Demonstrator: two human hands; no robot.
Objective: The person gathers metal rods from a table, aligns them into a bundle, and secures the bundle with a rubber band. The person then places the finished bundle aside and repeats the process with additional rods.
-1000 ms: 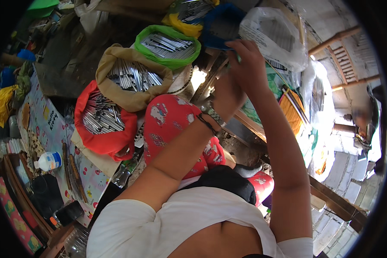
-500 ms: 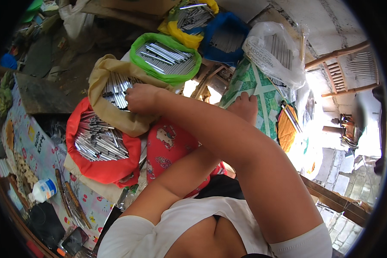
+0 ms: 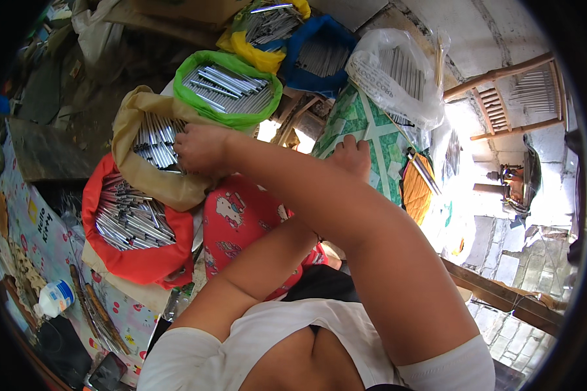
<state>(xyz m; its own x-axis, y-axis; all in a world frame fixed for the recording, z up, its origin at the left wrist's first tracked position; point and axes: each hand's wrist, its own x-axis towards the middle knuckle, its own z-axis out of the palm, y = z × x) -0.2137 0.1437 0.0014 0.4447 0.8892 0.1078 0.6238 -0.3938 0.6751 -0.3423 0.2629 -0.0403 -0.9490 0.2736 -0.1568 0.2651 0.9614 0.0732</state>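
My arms are crossed. My right hand (image 3: 201,150) reaches to the left into a tan bag (image 3: 151,184) full of thin silver metal tubes (image 3: 155,140). Its fingers curl down among the tubes, and I cannot see whether it grips any. My left hand (image 3: 349,156) passes under the right forearm and rests on a green patterned cloth (image 3: 362,124), fingers curled in, nothing visible in it. A red bag (image 3: 134,260) of the same tubes lies just below the tan one.
More tube bags lie beyond: green (image 3: 231,85), yellow (image 3: 267,29), blue (image 3: 323,55) and a white plastic one (image 3: 398,78). A red printed cushion (image 3: 241,221) lies under my arms. A wooden chair (image 3: 502,98) stands at the right, a small white bottle (image 3: 55,296) at the lower left.
My right hand has come down from the white plastic bag and crossed left into the tan bag. My left hand has settled on the green cloth.
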